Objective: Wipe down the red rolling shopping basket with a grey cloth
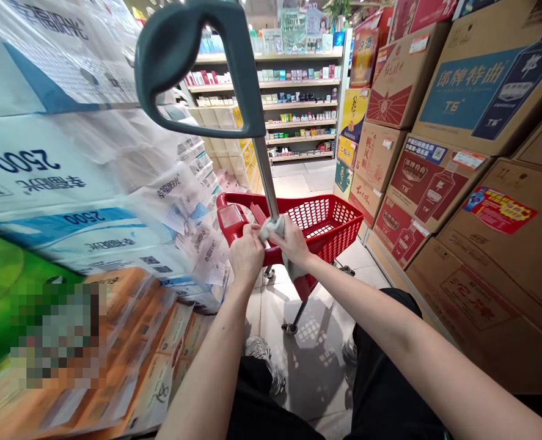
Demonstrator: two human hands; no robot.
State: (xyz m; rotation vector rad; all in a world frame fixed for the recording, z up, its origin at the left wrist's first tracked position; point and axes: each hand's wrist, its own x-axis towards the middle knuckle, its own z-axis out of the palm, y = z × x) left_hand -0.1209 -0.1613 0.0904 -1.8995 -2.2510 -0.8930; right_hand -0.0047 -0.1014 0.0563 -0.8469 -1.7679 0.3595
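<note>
A red plastic shopping basket cart [339, 235] on casters stands in front of me. From its near end rises a metal pole [265, 174], topped by a dark grey looped handle [253, 79]. A light grey cloth [273, 227] is bunched around the pole's foot, and part of it hangs down beside the cart's rim. My right hand [293, 244] is closed on the cloth from the right. On the other side, my left hand [247, 252] pinches the cloth's edge close to the red rim; its lower fingers are partly hidden.
Wrapped white tissue packs [69, 159] are stacked high on the left, above orange packs [128, 342]. Cardboard cartons [472, 91] form a wall on the right. Shelves of small goods [298, 98] stand across the aisle's far end. My shoes rest on the tiled floor [316, 366].
</note>
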